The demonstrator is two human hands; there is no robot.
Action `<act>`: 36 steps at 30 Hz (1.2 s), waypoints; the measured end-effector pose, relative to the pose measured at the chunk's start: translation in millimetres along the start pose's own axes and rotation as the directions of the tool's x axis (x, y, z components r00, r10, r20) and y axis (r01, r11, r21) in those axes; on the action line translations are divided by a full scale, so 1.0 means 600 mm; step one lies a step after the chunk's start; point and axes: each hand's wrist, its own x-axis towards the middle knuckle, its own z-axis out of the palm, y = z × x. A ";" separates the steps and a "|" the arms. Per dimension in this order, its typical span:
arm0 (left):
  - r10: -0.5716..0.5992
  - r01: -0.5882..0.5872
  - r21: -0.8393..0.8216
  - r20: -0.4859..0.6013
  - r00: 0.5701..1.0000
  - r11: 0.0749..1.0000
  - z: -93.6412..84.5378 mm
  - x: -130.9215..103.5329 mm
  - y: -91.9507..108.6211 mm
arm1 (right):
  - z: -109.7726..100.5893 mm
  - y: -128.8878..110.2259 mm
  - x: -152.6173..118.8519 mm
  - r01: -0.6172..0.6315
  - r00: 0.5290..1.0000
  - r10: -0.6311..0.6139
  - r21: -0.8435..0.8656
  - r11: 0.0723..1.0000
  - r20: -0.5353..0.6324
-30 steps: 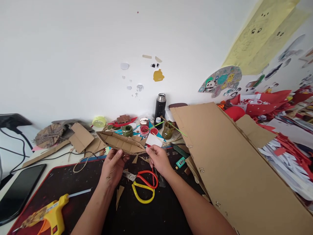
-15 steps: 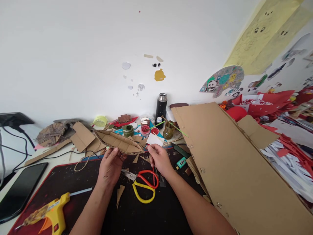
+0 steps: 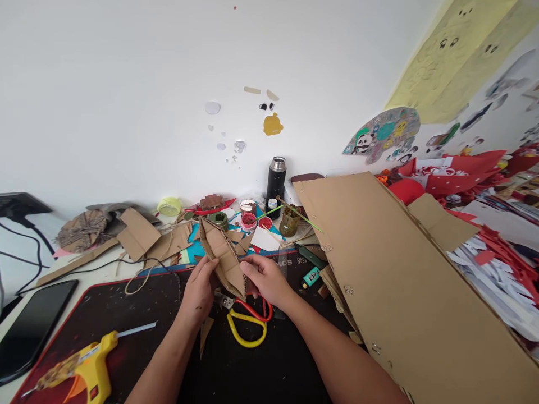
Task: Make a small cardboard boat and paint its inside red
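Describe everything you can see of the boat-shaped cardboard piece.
The boat-shaped cardboard piece looks like plain brown corrugated board: long, pointed at both ends, with low walls around a creased inside and raw fluted edges along the rim. Its open side faces up toward the camera. It slants, far tip to the left, near tip in front of the scissors in view. The left hand grips its left side, the right hand its right. Its underside is hidden.

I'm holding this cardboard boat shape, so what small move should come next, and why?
I'd probably shift the boat-shaped cardboard piece aside before lowering it: the left hand and right hand both hold it, and its near tip appears right over the scissors.
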 end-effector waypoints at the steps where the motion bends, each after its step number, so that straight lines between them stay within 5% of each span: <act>1: -0.011 0.014 0.073 -0.043 0.999 0.997 -0.004 0.000 -0.003 | 0.002 0.001 -0.001 0.001 1.000 -0.001 -0.024 1.000 0.002; 5: 0.009 0.032 0.239 -0.168 0.986 0.970 -0.013 -0.004 -0.001 | 0.006 0.007 -0.005 0.000 1.000 0.001 -0.090 0.996 0.004; 9: 0.129 -0.088 0.370 -0.088 0.988 0.925 -0.008 -0.014 0.020 | 0.006 0.013 -0.006 0.005 1.000 -0.006 -0.123 0.992 -0.003; 15: 0.060 -0.075 0.278 0.064 0.996 0.958 -0.001 -0.021 0.034 | 0.006 0.015 -0.008 0.005 1.000 -0.004 -0.144 0.990 0.010; 23: 0.009 -0.018 0.189 0.047 0.999 0.982 0.005 -0.023 0.032 | 0.006 0.011 -0.008 0.024 0.999 -0.020 -0.152 0.988 0.028; 36: 0.136 -0.148 0.343 0.060 0.989 0.927 0.009 -0.029 0.041 | 0.005 -0.003 -0.007 -0.009 1.000 0.008 -0.080 0.997 -0.018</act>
